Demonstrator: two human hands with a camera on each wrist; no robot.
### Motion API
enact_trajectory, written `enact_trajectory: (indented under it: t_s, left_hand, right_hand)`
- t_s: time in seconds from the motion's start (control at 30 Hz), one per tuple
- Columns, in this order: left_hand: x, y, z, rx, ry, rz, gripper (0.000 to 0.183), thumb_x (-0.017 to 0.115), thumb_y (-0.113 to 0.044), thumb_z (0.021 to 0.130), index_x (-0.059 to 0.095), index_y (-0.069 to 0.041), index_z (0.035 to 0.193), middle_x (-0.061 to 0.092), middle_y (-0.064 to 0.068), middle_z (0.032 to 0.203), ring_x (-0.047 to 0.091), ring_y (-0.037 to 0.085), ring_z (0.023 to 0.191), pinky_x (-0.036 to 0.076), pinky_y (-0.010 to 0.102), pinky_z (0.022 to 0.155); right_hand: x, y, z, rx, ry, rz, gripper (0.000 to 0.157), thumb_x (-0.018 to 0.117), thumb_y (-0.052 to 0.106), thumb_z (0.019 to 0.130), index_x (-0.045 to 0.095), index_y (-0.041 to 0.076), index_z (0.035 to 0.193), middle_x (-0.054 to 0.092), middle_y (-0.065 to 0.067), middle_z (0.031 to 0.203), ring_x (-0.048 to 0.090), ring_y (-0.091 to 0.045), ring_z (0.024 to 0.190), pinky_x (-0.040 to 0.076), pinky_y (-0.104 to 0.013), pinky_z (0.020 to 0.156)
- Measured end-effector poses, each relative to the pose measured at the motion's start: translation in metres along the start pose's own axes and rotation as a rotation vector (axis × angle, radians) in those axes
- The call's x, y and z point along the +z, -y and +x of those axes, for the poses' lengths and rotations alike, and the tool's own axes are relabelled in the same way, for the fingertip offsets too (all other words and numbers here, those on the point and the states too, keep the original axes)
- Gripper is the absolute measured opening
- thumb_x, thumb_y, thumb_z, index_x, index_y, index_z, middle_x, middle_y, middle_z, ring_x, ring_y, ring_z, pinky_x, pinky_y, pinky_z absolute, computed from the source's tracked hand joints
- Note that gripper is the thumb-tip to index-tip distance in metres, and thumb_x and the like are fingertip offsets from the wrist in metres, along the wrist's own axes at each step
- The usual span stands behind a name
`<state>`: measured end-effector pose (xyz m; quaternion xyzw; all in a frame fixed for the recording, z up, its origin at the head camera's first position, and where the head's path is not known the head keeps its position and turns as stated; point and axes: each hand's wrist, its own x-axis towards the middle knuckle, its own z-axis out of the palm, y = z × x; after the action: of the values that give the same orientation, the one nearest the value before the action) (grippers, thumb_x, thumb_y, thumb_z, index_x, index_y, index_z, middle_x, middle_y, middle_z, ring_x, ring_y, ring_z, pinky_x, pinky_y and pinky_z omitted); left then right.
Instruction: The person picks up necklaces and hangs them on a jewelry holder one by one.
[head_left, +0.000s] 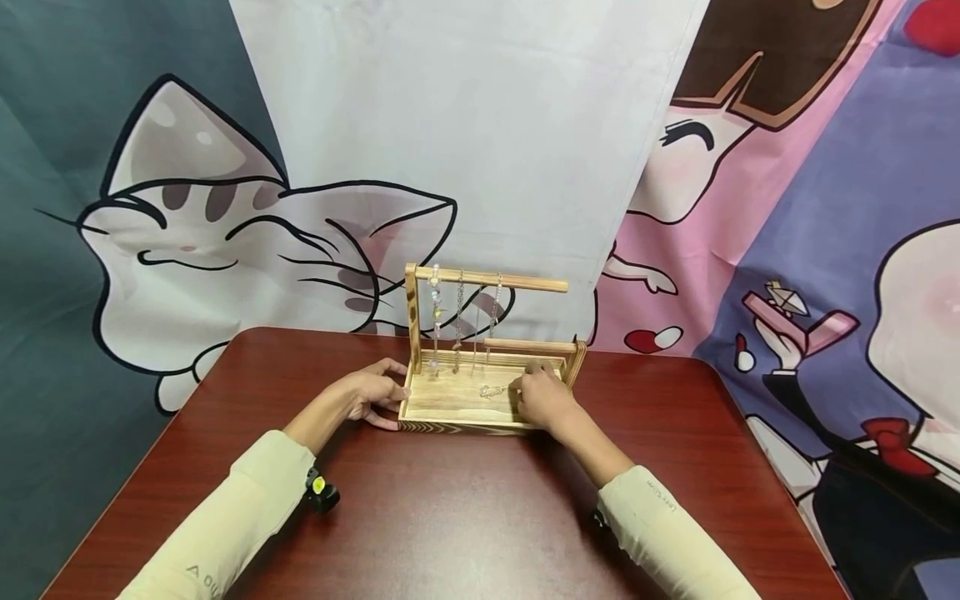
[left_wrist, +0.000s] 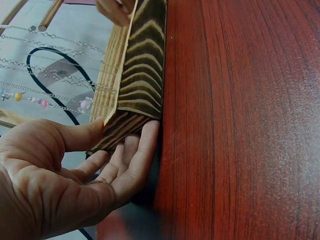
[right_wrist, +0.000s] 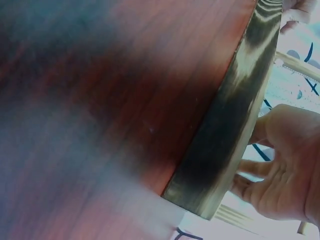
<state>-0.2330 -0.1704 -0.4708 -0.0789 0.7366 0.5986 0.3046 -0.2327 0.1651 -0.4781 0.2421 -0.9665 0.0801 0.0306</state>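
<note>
A wooden jewelry stand (head_left: 442, 406) with a shallow tray base sits on the table. My left hand (head_left: 371, 392) grips its left end; in the left wrist view the thumb lies at the rim and fingers press the striped outer side. Inside the tray's right part, my right hand (head_left: 547, 402) reaches down beside a small, light-coloured chain (head_left: 491, 390) lying on the tray floor. Its fingertips are hidden, so a hold on the chain cannot be confirmed. From the upper bar (head_left: 528, 283) hang a beaded strand (head_left: 436, 317) and thin chains (head_left: 460, 304).
A lower bar (head_left: 525, 344) runs to a short right post (head_left: 576, 362) with cord-like strands around it. The reddish-brown table (head_left: 480, 517) extends in front and to both sides. A printed cartoon cloth (head_left: 480, 125) hangs right behind the table.
</note>
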Motion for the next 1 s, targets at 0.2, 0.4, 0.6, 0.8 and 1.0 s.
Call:
enact_trajectory:
  t_s: [0.2, 0.4, 0.6, 0.8, 1.0]
  left_hand:
    - [-0.001, -0.002, 0.0, 0.001, 0.001, 0.004, 0.057, 0.06, -0.001, 0.112, 0.031, -0.008, 0.16, 0.071, 0.018, 0.113, 0.074, 0.027, 0.103, 0.073, 0.051, 0.084]
    - [-0.002, -0.002, 0.001, 0.002, -0.004, 0.01, 0.057, 0.06, -0.002, 0.113, 0.03, -0.008, 0.161, 0.071, 0.019, 0.115, 0.073, 0.029, 0.105, 0.074, 0.051, 0.084]
    - [-0.001, -0.001, 0.002, 0.003, -0.001, 0.005, 0.055, 0.06, -0.002, 0.113, 0.031, -0.008, 0.16, 0.072, 0.017, 0.113, 0.074, 0.027, 0.103, 0.073, 0.051, 0.084]
    - [-0.001, 0.0, 0.002, 0.0, -0.006, 0.004, 0.057, 0.06, -0.002, 0.113, 0.031, -0.008, 0.161, 0.072, 0.017, 0.113, 0.074, 0.028, 0.103, 0.073, 0.052, 0.085]
    - [-0.001, 0.0, 0.002, -0.003, 0.0, 0.005, 0.057, 0.06, -0.002, 0.113, 0.031, -0.008, 0.161, 0.072, 0.017, 0.113, 0.074, 0.027, 0.103, 0.073, 0.051, 0.084]
  right_hand:
    - [0.014, -0.02, 0.01, -0.065, -0.132, 0.063, 0.011, 0.073, -0.002, 0.088, 0.081, 0.006, 0.088, 0.073, -0.017, 0.086, 0.071, -0.037, 0.088, 0.065, -0.053, 0.08]
    - [0.065, -0.058, 0.038, -0.068, -0.215, 0.08, 0.017, 0.072, 0.009, 0.094, 0.075, 0.018, 0.08, 0.071, -0.004, 0.085, 0.072, -0.023, 0.08, 0.063, -0.046, 0.067]
    - [0.074, -0.061, 0.048, -0.035, -0.116, 0.097, 0.02, 0.069, 0.018, 0.101, 0.074, 0.022, 0.082, 0.069, -0.002, 0.091, 0.071, -0.021, 0.079, 0.064, -0.04, 0.068]
    - [0.062, -0.047, 0.047, -0.081, -0.107, -0.04, 0.018, 0.072, 0.023, 0.101, 0.071, 0.015, 0.085, 0.068, -0.004, 0.094, 0.074, -0.024, 0.075, 0.066, -0.045, 0.061]
    - [0.039, -0.041, 0.045, -0.074, -0.017, 0.005, 0.02, 0.071, 0.021, 0.102, 0.071, 0.014, 0.084, 0.071, -0.007, 0.097, 0.074, -0.025, 0.087, 0.067, -0.053, 0.069]
